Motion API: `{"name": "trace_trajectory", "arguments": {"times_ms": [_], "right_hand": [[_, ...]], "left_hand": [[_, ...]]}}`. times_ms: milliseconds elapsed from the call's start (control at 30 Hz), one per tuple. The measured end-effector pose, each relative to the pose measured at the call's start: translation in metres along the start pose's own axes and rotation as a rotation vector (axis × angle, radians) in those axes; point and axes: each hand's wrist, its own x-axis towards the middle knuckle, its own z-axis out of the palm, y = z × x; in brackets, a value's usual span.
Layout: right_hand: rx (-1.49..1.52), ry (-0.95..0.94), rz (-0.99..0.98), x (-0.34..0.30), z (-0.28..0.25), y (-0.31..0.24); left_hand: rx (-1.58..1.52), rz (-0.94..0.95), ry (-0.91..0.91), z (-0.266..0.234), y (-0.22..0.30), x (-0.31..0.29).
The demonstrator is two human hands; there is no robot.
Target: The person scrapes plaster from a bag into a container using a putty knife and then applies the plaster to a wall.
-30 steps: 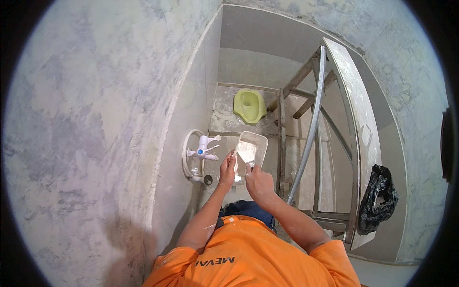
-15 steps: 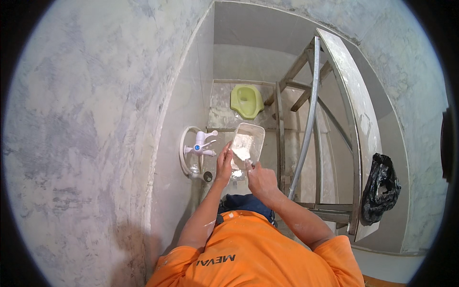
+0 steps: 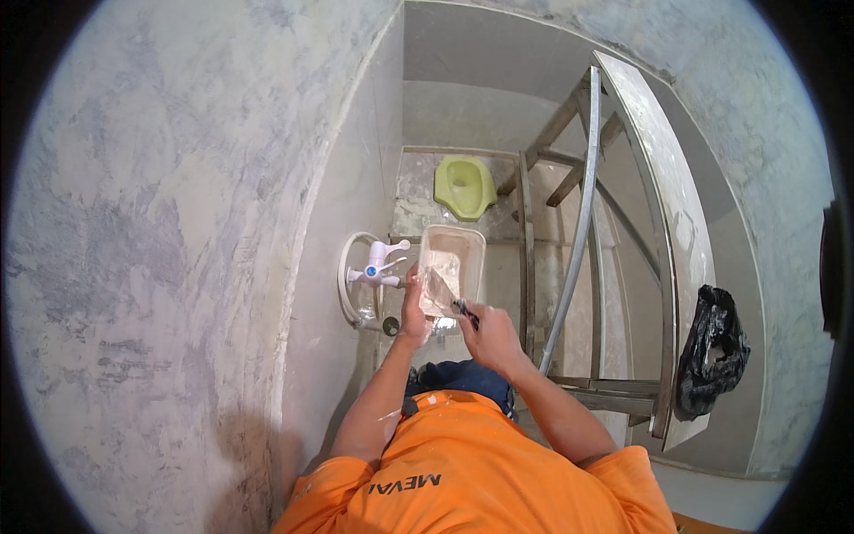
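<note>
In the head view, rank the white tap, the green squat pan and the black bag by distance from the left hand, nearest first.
From the left hand, holding the white tray's near edge:
1. White tap, on the wall just left of it.
2. Green squat pan, on the floor beyond the tray.
3. Black bag, hanging far right.

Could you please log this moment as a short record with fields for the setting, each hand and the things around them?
setting: narrow room with plastered walls, seen from above
left hand: holds the near end of a white tray
right hand: grips a putty knife, blade over the tray
tray contents: pale paste
left of tray: white tap on the wall
floor below: green squat pan
right: metal scaffold, black bag
</note>
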Motion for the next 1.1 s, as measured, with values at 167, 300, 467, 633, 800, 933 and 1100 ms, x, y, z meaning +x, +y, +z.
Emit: {"name": "trace_trajectory", "arguments": {"times_ms": [167,300,467,633,800,933,1100], "right_hand": [[-0.047,0.048,0.047,0.005,-0.019,-0.018],[0.005,0.015,0.005,-0.016,-0.019,-0.021],[-0.161,0.16,-0.057,0.004,-0.026,-0.01],[-0.328,0.058,0.11,-0.002,-0.023,-0.004],[-0.022,0.055,0.077,-0.015,0.003,-0.001],[0.109,0.293,-0.004,0.012,-0.009,0.025],[1.045,0.002,0.546,0.02,-0.038,0.009]], "left_hand": [[0.078,0.073,0.001,0.016,0.007,0.001],[0.295,0.19,0.123,0.007,0.008,0.008],[0.397,0.22,0.098,0.023,0.015,-0.003],[0.214,0.204,0.077,0.026,0.011,0.01],[0.347,0.241,0.153,0.02,0.001,0.012],[0.284,0.196,0.145,0.021,0.0,0.008],[0.352,0.256,0.129,0.027,0.002,0.0]]}}
